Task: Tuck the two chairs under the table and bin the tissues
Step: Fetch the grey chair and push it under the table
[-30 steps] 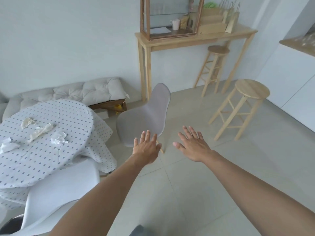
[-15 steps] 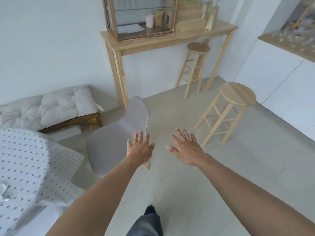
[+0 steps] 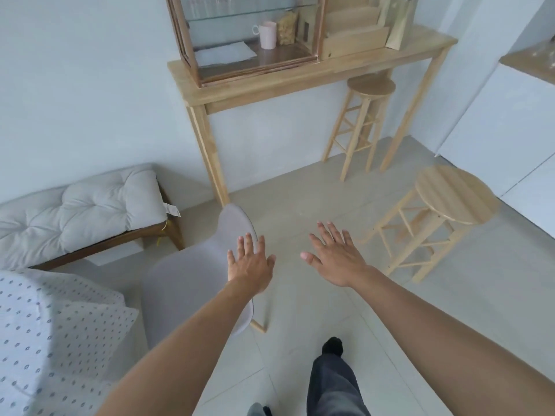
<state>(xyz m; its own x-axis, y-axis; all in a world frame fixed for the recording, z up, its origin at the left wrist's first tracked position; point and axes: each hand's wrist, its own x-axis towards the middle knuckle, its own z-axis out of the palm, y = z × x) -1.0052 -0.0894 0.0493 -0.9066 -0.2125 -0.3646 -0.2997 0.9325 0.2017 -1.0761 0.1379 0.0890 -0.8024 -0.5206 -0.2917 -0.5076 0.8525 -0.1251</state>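
Note:
A grey shell chair (image 3: 192, 283) stands pulled out on the tiled floor, its back towards me, to the right of the table with the dotted cloth (image 3: 45, 331). My left hand (image 3: 249, 262) is open with fingers spread, over the right edge of the chair's back; I cannot tell if it touches. My right hand (image 3: 336, 259) is open too, held over the bare floor to the right of the chair. Neither hand holds anything. No tissues, bin or second chair are in view.
A cushioned bench (image 3: 81, 211) runs along the left wall. A tall wooden console table (image 3: 300, 85) with a glass cabinet stands at the back, one stool (image 3: 369, 88) under it. Another wooden stool (image 3: 450, 199) stands to my right. My leg (image 3: 333, 382) steps forward below.
I have walked closer to the grey chair and turned right; the table top with the tissues and the white chair have left the view. Both hands stay open, the left now over the chair back.

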